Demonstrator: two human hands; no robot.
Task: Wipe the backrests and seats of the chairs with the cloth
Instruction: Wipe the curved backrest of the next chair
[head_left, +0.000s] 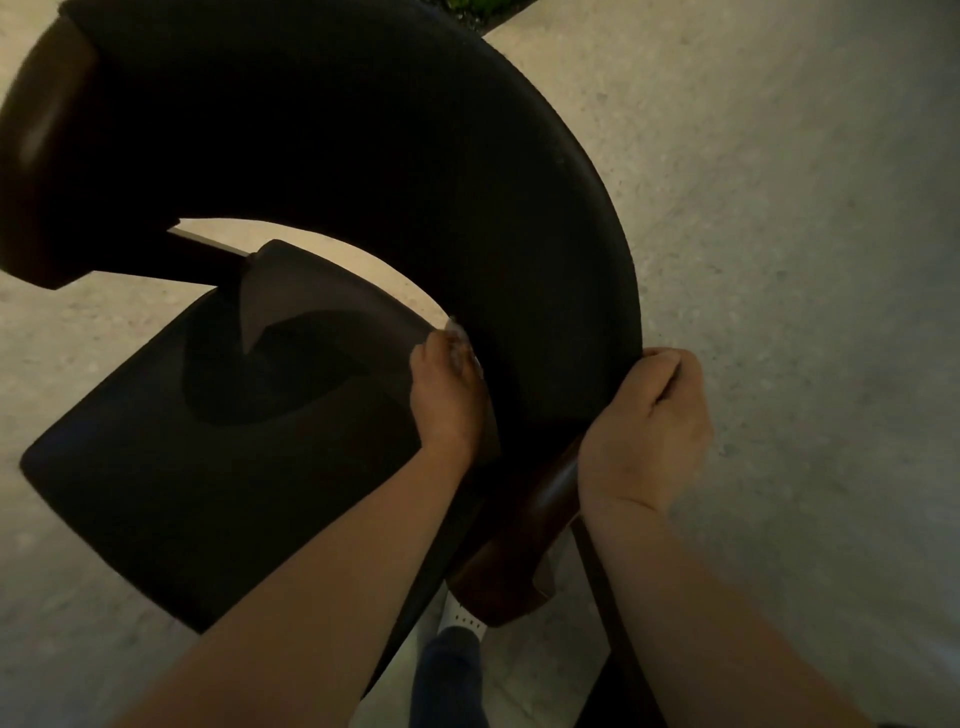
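We wipe the inside of the chair's backrest.

Our left hand (447, 400) holds a pale cloth (460, 340) against the inner side of the curved dark backrest (519, 208), at its near end, just above the seat (156, 467). Only a bit of cloth shows, and we cannot tell how the fingers lie. Our right hand (644, 431) curls tight round the backrest's outer edge. Next, we think, the cloth must slide far along the curve, then down to the seat.
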